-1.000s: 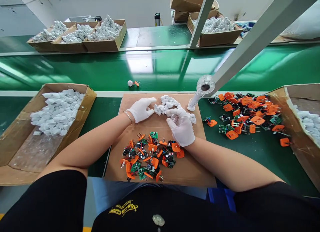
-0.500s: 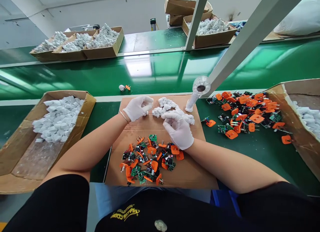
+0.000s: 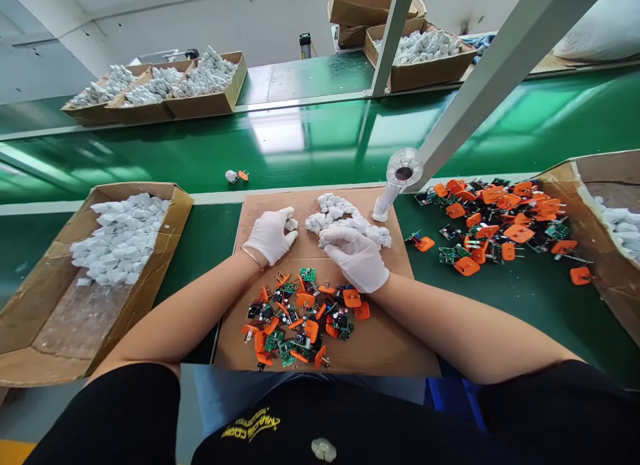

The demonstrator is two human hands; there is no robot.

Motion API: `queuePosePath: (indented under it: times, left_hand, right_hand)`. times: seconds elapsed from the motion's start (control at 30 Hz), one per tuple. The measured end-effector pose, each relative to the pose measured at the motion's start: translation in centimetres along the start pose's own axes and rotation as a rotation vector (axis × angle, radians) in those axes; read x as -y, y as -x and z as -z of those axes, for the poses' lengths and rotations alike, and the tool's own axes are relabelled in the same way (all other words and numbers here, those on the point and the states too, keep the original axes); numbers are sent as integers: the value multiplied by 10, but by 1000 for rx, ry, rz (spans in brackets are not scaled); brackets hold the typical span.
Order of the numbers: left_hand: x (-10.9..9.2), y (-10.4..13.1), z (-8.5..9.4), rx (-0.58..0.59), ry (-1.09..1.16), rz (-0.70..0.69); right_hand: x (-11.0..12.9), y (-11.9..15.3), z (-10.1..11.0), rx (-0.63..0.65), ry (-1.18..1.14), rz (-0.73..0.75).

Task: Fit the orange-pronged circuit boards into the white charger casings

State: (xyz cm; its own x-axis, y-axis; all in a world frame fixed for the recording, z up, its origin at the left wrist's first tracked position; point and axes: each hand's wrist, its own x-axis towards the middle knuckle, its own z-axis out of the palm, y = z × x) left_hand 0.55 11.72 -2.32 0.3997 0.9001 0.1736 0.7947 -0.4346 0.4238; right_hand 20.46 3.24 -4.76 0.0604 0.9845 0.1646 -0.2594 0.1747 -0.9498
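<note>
My left hand (image 3: 271, 237), in a white glove, rests over the cardboard sheet (image 3: 400, 311) with thumb and forefinger apart on either side of a small white lump (image 3: 291, 224). My right hand (image 3: 357, 257), also gloved, is bent with its thumb close to the fingertips, at the near edge of a cluster of white lumps (image 3: 327, 218). Whatever sits between those right fingers is hidden. Closer to my body lies a heap of orange plug plates wired to green circuit boards (image 3: 305, 318).
A clear plastic spool-like object (image 3: 384, 201) stands at the sheet's far right. Left is a carton of white lumps (image 3: 120, 238). Right are more orange plug assemblies (image 3: 505, 231) and another carton (image 3: 600, 251). A slanted metal post (image 3: 465, 98) crosses the green belt (image 3: 190, 151).
My left hand has drawn back slightly, and its thumb and forefinger now show apart around the white lump. My right hand has barely moved. The small assembly on the belt has shifted left.
</note>
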Motion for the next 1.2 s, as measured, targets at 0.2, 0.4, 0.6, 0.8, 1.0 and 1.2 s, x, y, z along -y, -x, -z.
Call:
queuePosePath:
  times: [0.2,0.4,0.6,0.8,1.0,1.2]
  left_hand:
    - [-8,18,-7,-143,222,-56]
    - [-42,36,9,-222,232,-406]
    - [-52,39,12,-251,239,-493]
    - [-58,43,17,-275,344,-513]
    - [-58,49,16,-178,369,-463]
    - [-61,58,22,-80,456,-269]
  right_hand:
    - [-7,0,0,-46,35,-5]
    - [-4,1,0,116,19,-17]
    - [2,5,-2,127,-100,-141]
    - [7,6,-3,80,-149,-216]
    - [13,3,-1,129,-91,-261]
    - [13,3,0,136,-110,-335]
